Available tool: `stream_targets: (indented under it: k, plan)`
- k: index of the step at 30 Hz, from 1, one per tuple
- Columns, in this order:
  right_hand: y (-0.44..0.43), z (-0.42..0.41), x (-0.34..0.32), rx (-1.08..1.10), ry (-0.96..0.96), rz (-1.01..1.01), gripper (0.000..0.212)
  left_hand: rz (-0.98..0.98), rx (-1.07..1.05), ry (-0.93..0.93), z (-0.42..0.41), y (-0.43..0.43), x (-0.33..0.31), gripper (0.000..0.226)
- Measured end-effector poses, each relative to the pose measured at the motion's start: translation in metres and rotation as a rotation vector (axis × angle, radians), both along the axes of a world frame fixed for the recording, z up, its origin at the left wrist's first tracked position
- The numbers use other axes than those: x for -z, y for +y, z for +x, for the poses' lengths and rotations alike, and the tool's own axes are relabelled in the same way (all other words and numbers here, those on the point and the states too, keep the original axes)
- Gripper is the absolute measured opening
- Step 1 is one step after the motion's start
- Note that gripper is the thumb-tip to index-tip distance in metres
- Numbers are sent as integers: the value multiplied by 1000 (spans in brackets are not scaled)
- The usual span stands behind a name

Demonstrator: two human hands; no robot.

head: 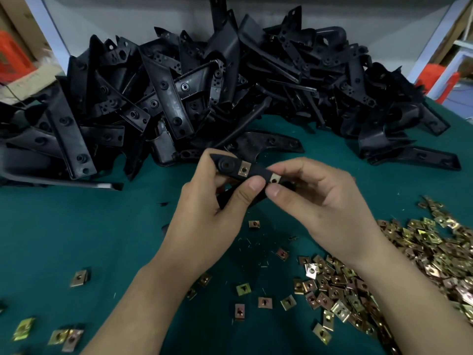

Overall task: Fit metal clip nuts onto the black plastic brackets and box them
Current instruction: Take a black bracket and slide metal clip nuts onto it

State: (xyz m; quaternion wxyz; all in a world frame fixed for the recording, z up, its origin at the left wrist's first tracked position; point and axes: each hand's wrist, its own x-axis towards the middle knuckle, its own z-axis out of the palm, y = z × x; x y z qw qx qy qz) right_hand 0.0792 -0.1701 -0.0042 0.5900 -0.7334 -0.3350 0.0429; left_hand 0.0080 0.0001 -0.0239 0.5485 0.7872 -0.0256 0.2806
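Bracket (240, 170) sits above the green surface (76, 226), its long axis running upper left to lower right. Left hand (212, 208) grips its near end; right hand (314, 198) pinches a clip nut (274, 179) at its right tip. Another nut (244, 170) sits mid-bracket.

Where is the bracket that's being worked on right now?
Centre of the head view: the bracket is held between the left hand and right hand, above the green table, in front of the bracket pile.
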Motion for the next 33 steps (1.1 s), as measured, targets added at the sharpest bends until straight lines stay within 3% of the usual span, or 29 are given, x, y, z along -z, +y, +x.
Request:
stream_targets:
  k: [7,12,16,19,23,26,33]
  plan:
    - [3,2,0,54,138,147,15,-57,27,-11,0,-1,-4,10]
    - [-1,1,-7,40,34,93,20,-13,0,-30,-2,-1,-11,10]
    - [-7,5,-19,79,41,119,17,95,63,105,-9,1,-24,17]
    - [-14,9,-33,158,12,145,17,266,-8,282,-18,13,-29,16]
    - [-31,5,-48,235,-28,124,24,49,-152,310,-32,15,-42,7]
    - [-46,-9,-53,288,-49,97,28,-93,-161,275,-41,-2,-54,18]
    - [-106,-59,-62,536,-113,81,25,-171,-68,276,-45,-71,-57,24]
